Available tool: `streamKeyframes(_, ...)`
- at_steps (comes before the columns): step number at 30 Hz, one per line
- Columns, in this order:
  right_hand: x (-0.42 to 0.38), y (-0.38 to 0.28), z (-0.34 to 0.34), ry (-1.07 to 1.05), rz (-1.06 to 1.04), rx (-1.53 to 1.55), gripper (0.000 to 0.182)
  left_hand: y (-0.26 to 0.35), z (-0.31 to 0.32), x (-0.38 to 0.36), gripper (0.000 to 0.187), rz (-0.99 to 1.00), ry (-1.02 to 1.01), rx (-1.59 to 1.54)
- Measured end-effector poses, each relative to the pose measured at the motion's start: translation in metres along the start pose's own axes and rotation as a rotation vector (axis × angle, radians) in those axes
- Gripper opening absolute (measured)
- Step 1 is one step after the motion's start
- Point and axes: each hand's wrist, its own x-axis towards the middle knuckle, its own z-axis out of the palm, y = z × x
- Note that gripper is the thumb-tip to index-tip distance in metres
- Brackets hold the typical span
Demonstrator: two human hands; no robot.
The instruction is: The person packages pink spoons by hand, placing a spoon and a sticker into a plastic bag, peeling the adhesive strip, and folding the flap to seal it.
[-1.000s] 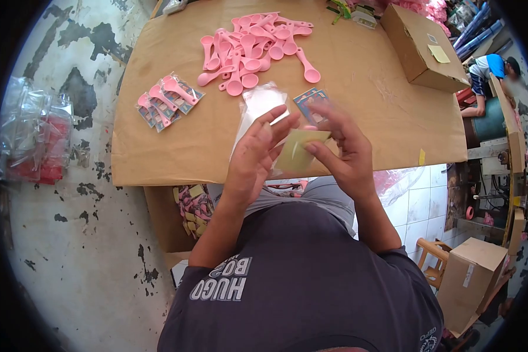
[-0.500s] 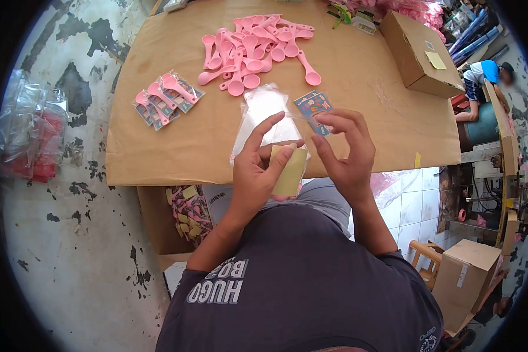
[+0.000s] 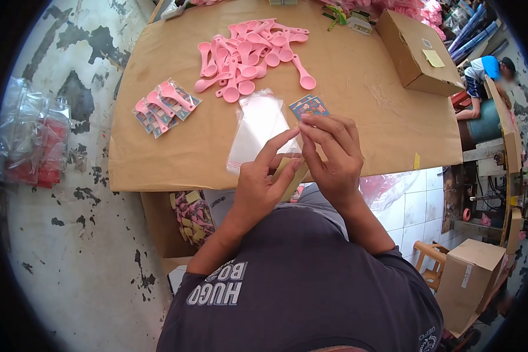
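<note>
My left hand point(image 3: 261, 183) is closed around a yellowish card packet point(image 3: 292, 180) just beyond the table's near edge. Its index finger reaches up toward the fingertips of my right hand point(image 3: 335, 155). The right fingers are pinched together at the packet's upper end; what they hold is too small to make out. Under and beyond the left hand lies a stack of clear plastic bags point(image 3: 258, 126). Blue printed cards point(image 3: 309, 107) lie just past the right hand. Farther back is a heap of pink measuring spoons point(image 3: 246, 56).
Packed spoons on cards point(image 3: 161, 105) lie at the table's left. A cardboard box point(image 3: 419, 56) stands at the back right. Below the table's left edge is an open box of packets point(image 3: 192, 218). Another person point(image 3: 481, 73) sits at the far right.
My right hand has moved left and its fingers have closed near my left index fingertip. The yellowish packet has tilted and is more hidden by my hands. The view has shifted slightly.
</note>
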Motion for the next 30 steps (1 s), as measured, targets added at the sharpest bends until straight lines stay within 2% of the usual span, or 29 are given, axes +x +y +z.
streamKeyframes(2, 0.001, 0.004, -0.003, 0.01, 0.003, -0.001, 0.025, 0.0, 0.001, 0.001, 0.051, 0.057, -0.05, 0.015)
streamKeyframes(5, 0.001, 0.009, -0.008, 0.012, 0.031, 0.021, 0.022, 0.007, 0.002, 0.002, 0.053, 0.025, -0.096, -0.011)
streamKeyframes(7, 0.0, 0.011, -0.01, 0.057, 0.185, 0.151, 0.018, 0.008, 0.001, 0.003, 0.054, -0.017, -0.138, -0.036)
streamKeyframes(8, 0.0, 0.016, -0.013, 0.056, 0.185, 0.149, 0.018, 0.008, 0.001, 0.003, 0.056, -0.059, -0.175, -0.061)
streamKeyframes(10, 0.001, 0.029, -0.021, 0.24, 0.501, 0.456, 0.015, 0.002, 0.0, 0.002, 0.056, -0.089, -0.166, -0.091)
streamKeyframes(13, 0.011, 0.029, -0.035, 0.314, 0.584, 0.632, 0.015, -0.007, -0.002, 0.0, 0.055, -0.092, -0.132, -0.177)
streamKeyframes(14, 0.013, 0.026, -0.036, 0.31, 0.583, 0.63, 0.015, -0.009, -0.002, 0.001, 0.054, -0.061, -0.107, -0.232)
streamKeyframes(16, 0.014, 0.016, -0.037, -0.025, 0.225, 0.234, 0.016, -0.003, -0.004, 0.001, 0.055, -0.069, -0.101, -0.256)
streamKeyframes(17, 0.013, 0.009, -0.034, -0.09, 0.187, 0.193, 0.02, 0.0, -0.005, 0.001, 0.055, -0.077, -0.097, -0.275)
streamKeyframes(21, 0.008, -0.003, -0.012, -0.101, 0.036, 0.018, 0.027, -0.009, 0.002, -0.001, 0.053, 0.001, -0.006, -0.264)
streamKeyframes(23, 0.006, -0.003, -0.007, -0.088, 0.028, -0.009, 0.027, -0.01, 0.001, -0.001, 0.054, 0.066, 0.002, -0.137)
streamKeyframes(30, 0.004, -0.005, -0.004, -0.032, 0.052, 0.027, 0.022, -0.012, -0.005, 0.0, 0.057, 0.138, -0.037, -0.006)
